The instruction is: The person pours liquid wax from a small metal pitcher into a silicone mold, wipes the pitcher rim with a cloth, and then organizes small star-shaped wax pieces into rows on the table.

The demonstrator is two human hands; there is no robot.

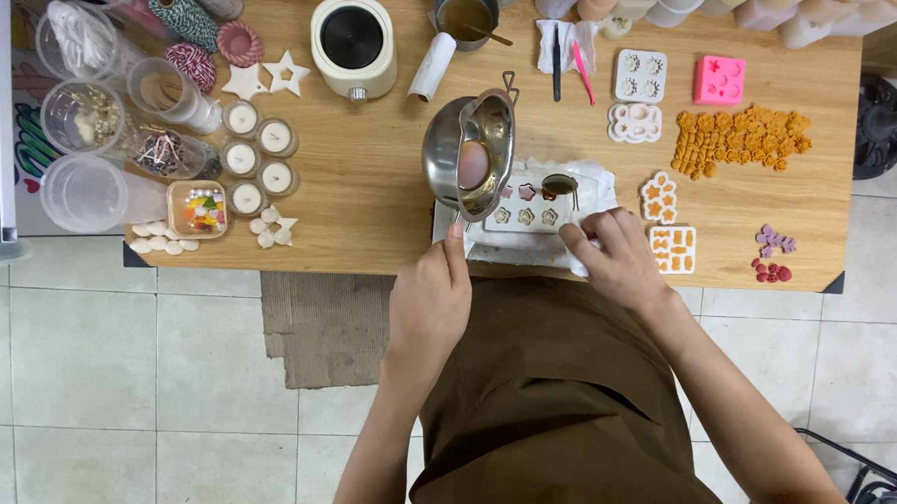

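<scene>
One steel pouring pot [470,152] in left hand [432,302], right hand [617,251] on one white mould [527,215]

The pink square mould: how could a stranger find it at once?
Start at the wooden table, far right part. The pink square silicone mould lies beside the white square mould, above the orange wax pieces. Every other mould is white.

The steel pouring pot [468,147] is shiny silver with pink wax inside. Under it a white flower mould [527,215] lies on white paper. The bench [367,185] is pale wood grain. A bright pink mould [719,80] sits near a patch of orange pieces [741,138]. The round warmer [353,45] is cream with a black top. The apron [558,397] is plain brown, the floor [105,373] off-white tile.
</scene>
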